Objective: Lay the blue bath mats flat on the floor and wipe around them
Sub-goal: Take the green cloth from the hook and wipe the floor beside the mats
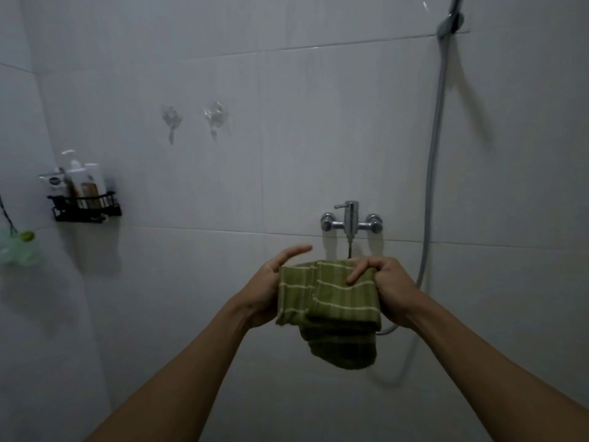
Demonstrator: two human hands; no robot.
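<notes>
A green cloth with pale stripes hangs folded between both hands, in front of the white tiled wall below the tap. My right hand grips its right upper edge, fingers curled over the fabric. Against the cloth's left side rests my left hand, palm supporting the fabric and fingers stretched out above it. No blue bath mat and no floor are in view.
A chrome shower tap is on the wall just above my hands, with a hose running up to the holder at top right. Two clear hooks are fixed higher left. A black rack holds bottles at left.
</notes>
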